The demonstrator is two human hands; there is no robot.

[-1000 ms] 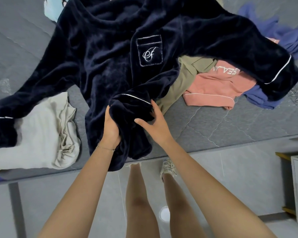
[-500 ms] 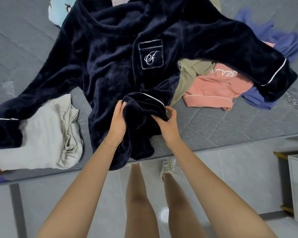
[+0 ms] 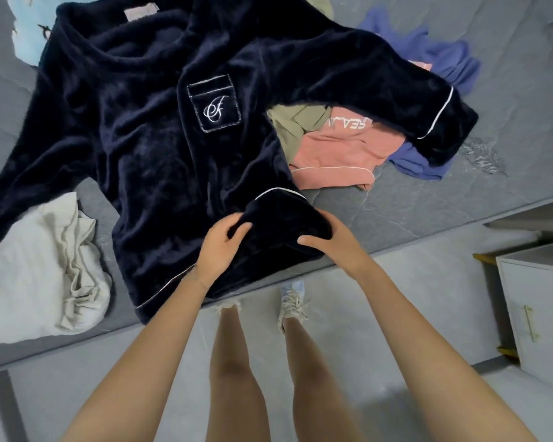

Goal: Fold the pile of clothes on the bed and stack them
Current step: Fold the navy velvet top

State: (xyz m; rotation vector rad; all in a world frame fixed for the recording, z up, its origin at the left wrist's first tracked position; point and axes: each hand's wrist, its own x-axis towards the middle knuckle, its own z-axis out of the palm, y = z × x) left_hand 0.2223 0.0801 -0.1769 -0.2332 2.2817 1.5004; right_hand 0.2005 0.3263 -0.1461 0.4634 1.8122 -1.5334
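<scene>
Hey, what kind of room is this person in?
Probably a bedroom: a navy pyjama top and a pink top lie on a grey mattress, and a small white cabinet stands on the floor beside it.

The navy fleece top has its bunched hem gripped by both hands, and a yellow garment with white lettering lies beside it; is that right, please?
In the head view the lettered garment is pink, not yellow. The left hand and right hand grip the navy fleece top by its bunched hem.
</scene>
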